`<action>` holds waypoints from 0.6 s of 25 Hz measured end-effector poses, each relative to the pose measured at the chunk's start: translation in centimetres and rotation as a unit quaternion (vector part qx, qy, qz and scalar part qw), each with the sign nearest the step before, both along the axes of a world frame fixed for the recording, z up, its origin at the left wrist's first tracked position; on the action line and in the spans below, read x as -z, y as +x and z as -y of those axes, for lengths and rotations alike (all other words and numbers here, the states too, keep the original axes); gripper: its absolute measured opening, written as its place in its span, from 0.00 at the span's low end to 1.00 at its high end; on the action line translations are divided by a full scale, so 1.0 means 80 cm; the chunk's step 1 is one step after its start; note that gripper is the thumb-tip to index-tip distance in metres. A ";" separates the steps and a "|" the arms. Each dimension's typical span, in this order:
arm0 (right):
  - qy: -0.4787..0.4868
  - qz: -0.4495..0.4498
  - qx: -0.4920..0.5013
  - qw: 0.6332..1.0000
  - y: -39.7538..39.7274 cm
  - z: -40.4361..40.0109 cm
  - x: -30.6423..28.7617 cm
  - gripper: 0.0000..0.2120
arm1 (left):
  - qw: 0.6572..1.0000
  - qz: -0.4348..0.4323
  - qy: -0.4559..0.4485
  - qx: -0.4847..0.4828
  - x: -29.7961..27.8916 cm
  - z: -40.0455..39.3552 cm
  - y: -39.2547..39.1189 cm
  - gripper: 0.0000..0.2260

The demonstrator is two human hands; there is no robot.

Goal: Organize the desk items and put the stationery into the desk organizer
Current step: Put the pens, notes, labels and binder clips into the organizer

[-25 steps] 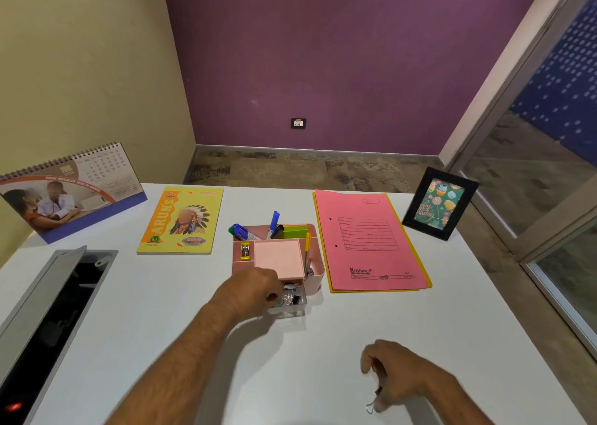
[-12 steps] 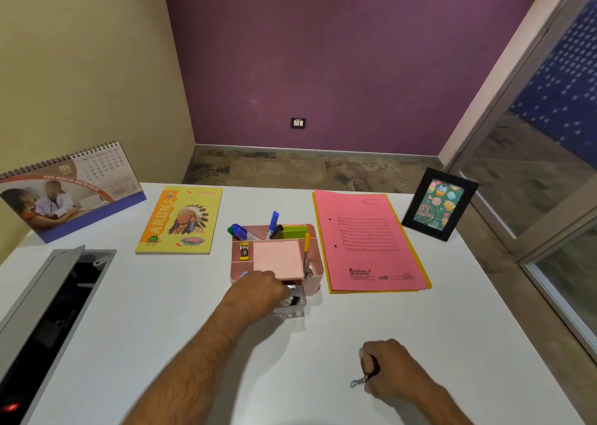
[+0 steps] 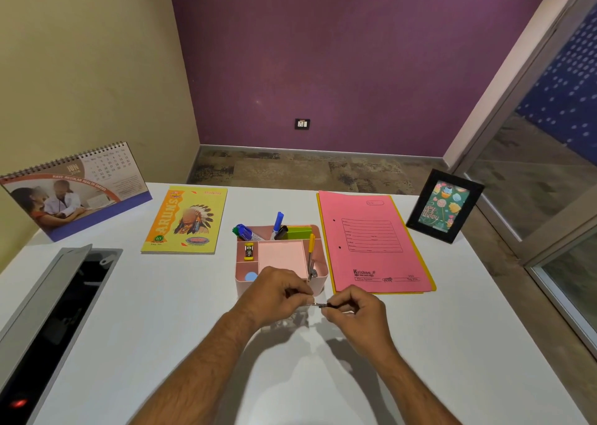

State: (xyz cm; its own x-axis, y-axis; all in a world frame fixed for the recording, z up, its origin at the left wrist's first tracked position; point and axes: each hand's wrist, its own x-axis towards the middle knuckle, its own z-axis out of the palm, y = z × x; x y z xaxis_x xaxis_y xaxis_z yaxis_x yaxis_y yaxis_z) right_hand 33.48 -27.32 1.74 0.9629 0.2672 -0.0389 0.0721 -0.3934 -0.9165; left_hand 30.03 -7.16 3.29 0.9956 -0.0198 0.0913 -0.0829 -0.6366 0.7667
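Binder clip (image 3: 320, 305), small, dark with metal wire handles, held between both hands just in front of the desk organizer (image 3: 318, 284). Right hand (image 3: 357, 308) pinches one end with curled fingertips; left hand (image 3: 277, 295) pinches the other end, fingers curled too. Neither hand is spread. Exact finger placement on the clip is too small to tell.

Handling, as a judgement: the clip is light, stiff, springy metal, a bit slippery on the wire loops; best taken by the body or by both loops squeezed together, could snap shut or flick away if pinched off-centre. Not fragile.

Under and just behind the left hand sits a small clear tray (image 3: 290, 322) with what look like more clips, mostly hidden by the hand, count cannot be told.

Counts, from the hands outward:
- One pink organizer, beyond both hands, touching neither.
- In it: one pink sticky pad (image 3: 281, 256), one green pad (image 3: 298, 232), one yellow pen (image 3: 311, 247), one upright blue marker (image 3: 277, 221), one black marker (image 3: 281, 232), blue-green markers lying at the far left corner, number unclear, one small yellow stapler-like item (image 3: 248, 251).
- One pink file folder (image 3: 371, 240) beyond the right hand, yellow one under it.
- One yellow notebook (image 3: 187, 219) beyond the left hand.
- One desk calendar (image 3: 74, 192) far left, one photo frame (image 3: 444, 206) far right.
- All on a white tabletop (image 3: 161, 327).
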 end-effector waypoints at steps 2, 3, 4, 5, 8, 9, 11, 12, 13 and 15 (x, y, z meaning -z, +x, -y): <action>-0.007 0.003 -0.008 1.000 0.000 -0.007 0.000 0.09 | 0.999 -0.001 -0.041 -0.025 -0.001 0.000 -0.004 0.07; -0.008 0.003 -0.007 1.000 -0.001 -0.009 0.001 0.09 | 0.998 -0.002 -0.057 -0.030 -0.001 -0.001 -0.006 0.08; -0.005 0.002 -0.005 1.000 -0.001 -0.011 0.003 0.09 | 0.998 -0.002 -0.065 -0.027 -0.001 -0.002 -0.008 0.07; 0.002 0.002 -0.002 1.000 -0.001 -0.013 0.003 0.09 | 0.998 0.000 -0.067 -0.018 -0.002 -0.003 -0.010 0.07; 0.025 0.003 -0.004 1.000 -0.001 -0.020 0.000 0.09 | 0.999 0.007 -0.048 -0.004 -0.005 -0.001 -0.010 0.06; 0.028 0.002 -0.004 1.000 -0.001 -0.020 0.002 0.10 | 0.999 0.013 -0.034 -0.005 -0.006 -0.002 -0.008 0.05; 0.033 0.012 0.016 0.999 -0.002 -0.016 0.011 0.11 | 0.999 0.040 0.006 -0.002 -0.009 -0.007 -0.007 0.05; 0.027 0.030 0.039 0.998 -0.002 -0.012 0.019 0.11 | 0.997 0.065 0.037 0.001 -0.009 -0.012 -0.007 0.05; 0.008 0.052 0.065 0.997 -0.002 -0.005 0.029 0.11 | 0.993 0.091 0.075 0.003 -0.008 -0.017 -0.007 0.05; -0.071 0.077 0.087 0.991 -0.006 0.013 0.055 0.10 | 0.980 0.118 0.162 0.015 -0.002 -0.028 -0.008 0.05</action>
